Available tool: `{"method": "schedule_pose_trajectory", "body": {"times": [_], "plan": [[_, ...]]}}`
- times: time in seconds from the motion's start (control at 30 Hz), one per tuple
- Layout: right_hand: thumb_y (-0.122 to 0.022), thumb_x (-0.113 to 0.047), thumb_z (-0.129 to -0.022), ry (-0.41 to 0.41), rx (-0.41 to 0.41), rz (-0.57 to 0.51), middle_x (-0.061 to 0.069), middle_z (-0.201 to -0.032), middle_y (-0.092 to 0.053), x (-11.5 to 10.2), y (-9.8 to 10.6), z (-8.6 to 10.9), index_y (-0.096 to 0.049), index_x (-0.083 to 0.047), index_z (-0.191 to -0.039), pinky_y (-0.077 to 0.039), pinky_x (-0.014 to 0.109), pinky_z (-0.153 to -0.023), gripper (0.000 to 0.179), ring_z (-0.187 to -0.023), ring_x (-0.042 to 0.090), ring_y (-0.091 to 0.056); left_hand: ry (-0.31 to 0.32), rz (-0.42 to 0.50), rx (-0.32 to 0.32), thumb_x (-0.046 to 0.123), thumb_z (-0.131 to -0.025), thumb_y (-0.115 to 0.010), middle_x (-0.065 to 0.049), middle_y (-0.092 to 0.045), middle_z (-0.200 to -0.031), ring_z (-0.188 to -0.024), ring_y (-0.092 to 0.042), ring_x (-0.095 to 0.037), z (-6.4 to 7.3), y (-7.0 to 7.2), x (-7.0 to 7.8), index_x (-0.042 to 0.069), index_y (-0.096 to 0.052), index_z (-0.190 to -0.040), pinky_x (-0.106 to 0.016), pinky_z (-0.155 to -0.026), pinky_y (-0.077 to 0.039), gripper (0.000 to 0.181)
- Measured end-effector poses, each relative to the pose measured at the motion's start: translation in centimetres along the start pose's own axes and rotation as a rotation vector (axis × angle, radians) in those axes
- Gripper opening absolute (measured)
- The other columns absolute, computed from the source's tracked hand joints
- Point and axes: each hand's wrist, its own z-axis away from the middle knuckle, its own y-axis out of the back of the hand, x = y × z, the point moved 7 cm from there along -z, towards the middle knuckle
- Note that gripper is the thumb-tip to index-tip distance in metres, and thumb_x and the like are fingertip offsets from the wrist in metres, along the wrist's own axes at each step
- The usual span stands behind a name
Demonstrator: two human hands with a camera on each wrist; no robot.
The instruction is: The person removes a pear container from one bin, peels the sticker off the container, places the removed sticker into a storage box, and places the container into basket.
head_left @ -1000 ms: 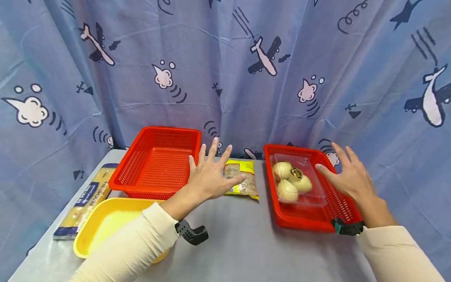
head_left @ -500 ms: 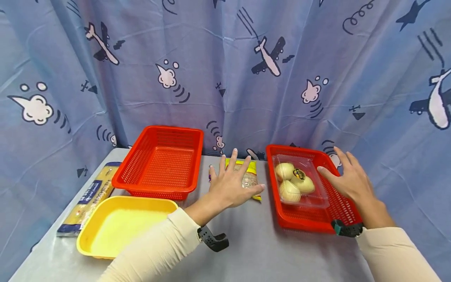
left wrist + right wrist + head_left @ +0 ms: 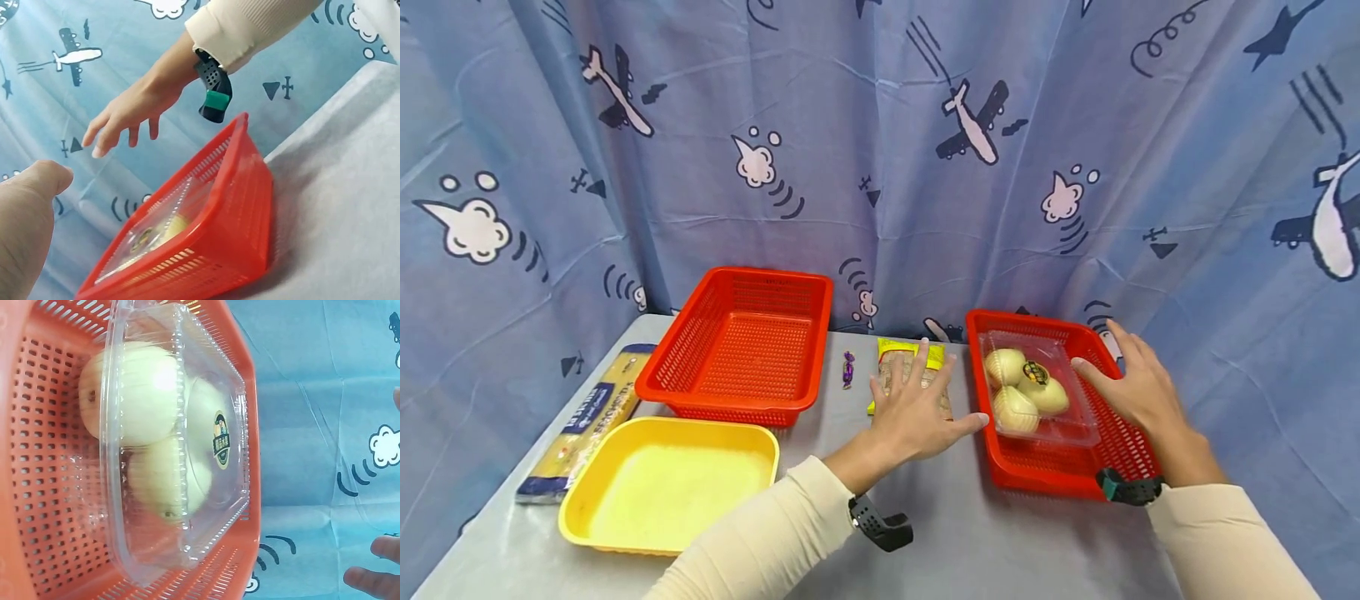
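Note:
My left hand (image 3: 917, 414) hovers with spread fingers over a yellow packet (image 3: 895, 344), hiding part of it; the hand holds nothing. Above the right side of the right red basket (image 3: 1037, 483), my right hand (image 3: 1146, 392) is held with its fingers apart, also holding nothing. Inside that basket lies a clear plastic box (image 3: 187, 540) of pale round fruit (image 3: 144, 394), tilted against the basket's side, a dark label on its lid. In the left wrist view the right hand (image 3: 134, 109) hangs above the basket (image 3: 240, 219), apart from it.
Another red basket (image 3: 808, 392) stands at the back left, behind a yellow tray (image 3: 625, 533). A long noodle-like packet (image 3: 587, 425) lies along the left edge. A small purple-wrapped candy (image 3: 848, 370) lies between basket and yellow packet. A patterned curtain (image 3: 880, 167) hangs behind the table.
My left hand has moved right and toward me, from beside the left basket to over the yellow packet, uncovering the purple candy. My right hand stays almost in place.

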Motion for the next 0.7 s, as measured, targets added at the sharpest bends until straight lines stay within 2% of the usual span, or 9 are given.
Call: {"method": "schedule_pose_trajectory", "body": {"times": [0.2,0.43,0.7], "plan": [[-0.053,-0.056,-0.092,-0.012,-0.012,-0.010,0.034,-0.148,-0.020,0.6,-0.6,-0.2,-0.011,-0.015,-0.156,-0.024,0.078,-0.088,0.087,-0.128,0.057,-0.022,-0.020,0.047,-0.007,0.081,-0.079,-0.043,0.002,0.000,-0.161,-0.143,-0.003,-0.040,-0.2,-1.7,0.6,0.038,-0.023,-0.153,-0.072,-0.102,-0.004,0.088],[-0.051,-0.055,-0.093,-0.035,-0.025,-0.041,0.036,-0.147,-0.021,1.2,-1.0,-0.3,-0.012,-0.011,-0.156,-0.023,0.078,-0.089,0.086,-0.127,0.058,-0.023,-0.055,0.100,-0.032,0.078,-0.081,-0.045,0.002,0.000,-0.161,-0.142,-0.009,-0.043,-0.2,-3.5,1.6,0.036,-0.023,-0.154,-0.076,-0.098,-0.013,0.087],[-0.049,-0.055,-0.093,-0.065,-0.032,-0.069,0.035,-0.148,-0.020,2.6,-1.7,-0.6,-0.012,-0.011,-0.156,-0.020,0.077,-0.092,0.084,-0.128,0.058,-0.022,-0.062,0.117,-0.029,0.077,-0.082,-0.045,0.002,-0.002,-0.161,-0.141,-0.012,-0.042,-0.4,-5.1,2.7,0.041,-0.020,-0.153,-0.074,-0.098,-0.018,0.083]]}}
